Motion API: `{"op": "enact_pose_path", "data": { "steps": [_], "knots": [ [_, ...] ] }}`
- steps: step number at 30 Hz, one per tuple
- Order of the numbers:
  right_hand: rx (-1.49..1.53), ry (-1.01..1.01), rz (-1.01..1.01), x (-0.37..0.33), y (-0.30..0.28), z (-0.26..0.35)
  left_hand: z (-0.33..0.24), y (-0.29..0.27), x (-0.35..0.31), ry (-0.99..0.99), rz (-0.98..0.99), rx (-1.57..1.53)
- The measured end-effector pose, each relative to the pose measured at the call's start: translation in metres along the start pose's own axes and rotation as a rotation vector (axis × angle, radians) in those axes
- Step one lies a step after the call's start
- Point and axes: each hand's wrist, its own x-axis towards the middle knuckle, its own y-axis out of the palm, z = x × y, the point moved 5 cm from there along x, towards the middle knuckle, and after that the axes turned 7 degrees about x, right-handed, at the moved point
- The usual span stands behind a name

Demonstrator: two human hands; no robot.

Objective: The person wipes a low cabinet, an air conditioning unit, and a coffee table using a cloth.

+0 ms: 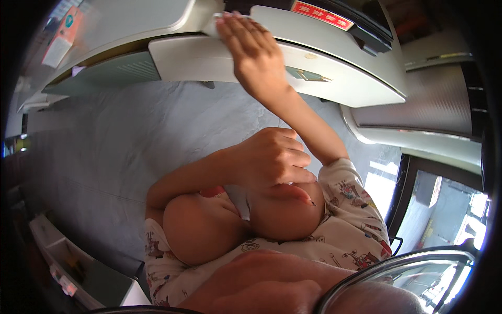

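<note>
My right hand [254, 55] reaches forward to a white cabinet [214, 55] with a curved front. Its fingers lie close together and press a crumpled white cloth [210, 27], perhaps a tissue, against the cabinet by the gap near its top edge. Most of the cloth is hidden under my fingertips. Below and right of that hand, a pointed metal handle [311, 75] is fixed to the cabinet front. My left hand [280, 159] rests over my bent knee with its fingers curled in. A tiny white bit shows by its thumb; I cannot make out what it is.
Left along the cabinet is a ribbed grey-green front [112, 72]; an orange and white box [61, 39] stands above it. A black object with a red label [321, 14] sits on top. A silver textured panel [418, 102] and glass door [439, 209] are right, a low unit [91, 269] lower left.
</note>
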Motion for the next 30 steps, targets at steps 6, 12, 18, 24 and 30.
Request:
{"op": "enact_pose_path", "data": {
  "steps": [6,12,18,24,30],
  "knots": [
    [0.006,0.03,0.201,0.026,0.017,0.007,0.001,0.011,0.015,0.007,0.025,-0.077],
    [0.113,-0.024,-0.029,0.029,0.007,0.011,0.001,0.013,0.015,0.037,0.006,-0.102],
    [-0.346,0.004,0.186,0.035,0.029,0.024,0.002,0.009,0.017,0.006,0.012,-0.117],
    [-0.058,-0.138,0.015,0.0,0.005,0.005,0.0,0.003,0.004,-0.055,0.007,-0.09],
    [-0.121,0.041,0.167,-0.025,-0.063,-0.024,-0.001,-0.001,-0.002,-0.086,0.001,-0.088]
  ]
}}
